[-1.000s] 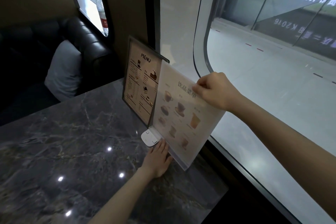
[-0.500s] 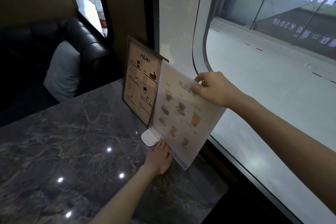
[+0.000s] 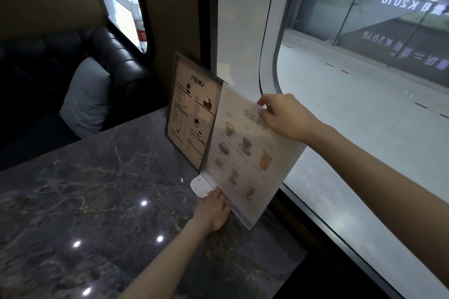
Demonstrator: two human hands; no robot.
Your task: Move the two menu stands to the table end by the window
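Note:
Two menu stands sit at the window end of the dark marble table. The dark-framed menu stand, headed MENU, stands upright against the wall pillar. Overlapping its right side is a clear acrylic menu stand with drink pictures, leaning toward the window. My right hand pinches its top edge. My left hand rests flat on the table, fingertips pressing the stand's bottom edge beside a small white base piece.
A large window runs along the table's right end, with a dark sill below. Across the table stands a black leather bench with a grey cushion. A water bottle stands on the far window ledge.
My right hand shifted its grip slightly along the acrylic stand's top edge, and the sheet tilted a little. The left hand and the framed menu stayed put.

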